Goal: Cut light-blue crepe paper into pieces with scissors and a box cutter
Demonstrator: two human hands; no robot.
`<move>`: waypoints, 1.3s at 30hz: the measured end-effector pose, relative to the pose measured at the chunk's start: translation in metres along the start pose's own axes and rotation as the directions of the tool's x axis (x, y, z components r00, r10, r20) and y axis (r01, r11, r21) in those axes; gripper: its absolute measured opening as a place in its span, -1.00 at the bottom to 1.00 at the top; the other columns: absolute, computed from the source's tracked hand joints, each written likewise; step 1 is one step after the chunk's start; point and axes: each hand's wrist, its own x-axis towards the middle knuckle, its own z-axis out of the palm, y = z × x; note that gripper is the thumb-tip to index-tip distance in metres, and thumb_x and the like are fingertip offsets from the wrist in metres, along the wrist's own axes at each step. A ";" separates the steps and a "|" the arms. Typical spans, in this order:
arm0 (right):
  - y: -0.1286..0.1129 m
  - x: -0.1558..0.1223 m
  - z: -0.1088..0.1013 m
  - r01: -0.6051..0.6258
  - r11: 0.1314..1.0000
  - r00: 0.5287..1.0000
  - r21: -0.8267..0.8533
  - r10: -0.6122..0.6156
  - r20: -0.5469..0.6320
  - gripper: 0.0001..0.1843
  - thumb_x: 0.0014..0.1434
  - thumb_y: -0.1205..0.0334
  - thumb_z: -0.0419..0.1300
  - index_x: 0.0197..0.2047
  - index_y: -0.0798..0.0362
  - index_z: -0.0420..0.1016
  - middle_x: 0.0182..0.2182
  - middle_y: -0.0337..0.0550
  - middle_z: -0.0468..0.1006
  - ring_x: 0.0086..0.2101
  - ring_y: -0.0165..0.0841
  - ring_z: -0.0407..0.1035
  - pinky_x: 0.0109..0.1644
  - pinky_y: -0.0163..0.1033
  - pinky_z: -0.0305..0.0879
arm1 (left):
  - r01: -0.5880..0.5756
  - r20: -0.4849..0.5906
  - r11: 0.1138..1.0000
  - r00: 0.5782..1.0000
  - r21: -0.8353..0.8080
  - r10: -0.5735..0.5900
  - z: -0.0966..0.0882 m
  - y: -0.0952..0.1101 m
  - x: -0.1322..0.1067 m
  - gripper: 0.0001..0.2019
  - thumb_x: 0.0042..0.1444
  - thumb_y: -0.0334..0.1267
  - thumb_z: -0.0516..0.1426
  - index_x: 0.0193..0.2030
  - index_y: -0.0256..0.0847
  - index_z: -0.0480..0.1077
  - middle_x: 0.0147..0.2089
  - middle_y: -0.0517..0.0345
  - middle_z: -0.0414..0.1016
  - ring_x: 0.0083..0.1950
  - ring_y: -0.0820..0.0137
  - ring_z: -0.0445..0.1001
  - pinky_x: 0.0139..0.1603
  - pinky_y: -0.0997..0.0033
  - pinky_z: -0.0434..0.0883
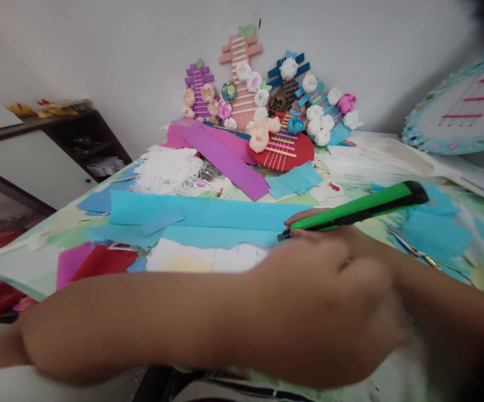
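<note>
A green and black utility knife slants across the middle right, its blade end pointing left onto a light-blue paper strip. My right hand is closed around the knife near its blade end, partly hidden behind my left hand. My left hand crosses in front, curled and slightly blurred; its fingertips, and anything in them, are out of sight. Under the blue strip lie more light-blue paper and white sheets.
Scissors lie at the right near blue paper scraps. Farther back are a purple strip, shredded white paper, a red guitar-shaped craft and several flower-decorated crafts by the wall. A cabinet stands left.
</note>
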 end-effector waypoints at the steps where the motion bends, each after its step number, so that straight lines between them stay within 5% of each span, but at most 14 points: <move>1: -0.001 -0.003 -0.005 -0.048 0.993 0.995 0.107 0.039 0.090 -0.65 0.04 -0.01 0.08 -0.26 0.08 0.46 -0.49 -0.22 0.53 -0.45 -0.42 0.42 -0.45 -0.37 0.38 | -0.107 0.000 0.993 0.994 0.051 0.107 0.009 0.003 -0.011 -0.73 0.19 -0.19 -0.10 -0.38 -0.17 0.35 -0.31 0.13 0.34 -0.40 0.38 0.26 -0.47 0.34 0.21; 3: -0.001 -0.006 -0.009 -0.225 0.909 0.951 0.350 0.128 0.280 -0.66 -0.03 0.04 0.17 -0.23 0.08 0.45 -0.49 -0.21 0.55 -0.45 -0.41 0.45 -0.39 -0.34 0.40 | -0.107 0.096 0.987 0.991 0.119 0.096 0.028 0.004 -0.028 -0.73 0.16 -0.17 -0.06 -0.36 -0.26 0.38 -0.40 0.07 0.31 -0.43 0.35 0.26 -0.51 0.34 0.21; 5: 0.003 -0.008 -0.006 -0.380 0.782 0.903 0.494 0.200 0.379 -0.64 -0.08 0.07 0.22 -0.20 0.08 0.42 -0.43 -0.18 0.56 -0.41 -0.39 0.46 -0.31 -0.29 0.40 | 0.013 0.127 0.989 0.991 0.147 -0.032 0.043 -0.003 -0.037 -0.66 0.12 -0.07 -0.04 -0.27 -0.31 0.39 -0.38 -0.03 0.33 -0.29 0.21 0.32 -0.38 0.25 0.29; 8: 0.012 -0.010 0.004 -0.432 0.720 0.886 0.543 0.227 0.403 -0.64 -0.12 0.10 0.26 -0.22 0.05 0.42 -0.33 -0.15 0.56 -0.31 -0.36 0.45 -0.22 -0.26 0.38 | 0.115 0.140 0.980 0.980 0.163 -0.139 0.058 -0.015 -0.043 -0.59 0.11 0.01 -0.05 -0.13 -0.27 0.38 -0.12 -0.16 0.34 -0.05 0.03 0.28 -0.16 0.10 0.27; 13: 0.022 -0.014 0.011 -0.467 0.666 0.867 0.582 0.215 0.450 -0.65 -0.12 0.14 0.26 -0.20 0.00 0.42 -0.28 -0.19 0.55 -0.28 -0.36 0.44 -0.16 -0.23 0.36 | 0.158 0.164 0.979 0.970 0.125 -0.178 0.071 -0.017 -0.051 -0.48 0.09 0.07 -0.07 0.05 -0.25 0.28 0.07 -0.21 0.27 0.08 -0.04 0.21 0.03 0.01 0.15; 39: 0.013 -0.009 -0.001 -0.422 0.769 0.847 0.481 0.144 0.512 -0.73 -0.12 0.16 0.26 -0.28 0.02 0.49 -0.29 -0.20 0.54 -0.26 -0.34 0.43 -0.17 -0.27 0.36 | 0.132 0.145 0.991 0.980 0.033 -0.136 0.079 -0.018 -0.060 -0.46 0.06 0.13 -0.06 0.05 -0.22 0.23 0.10 -0.18 0.23 0.10 -0.13 0.17 0.01 -0.17 0.09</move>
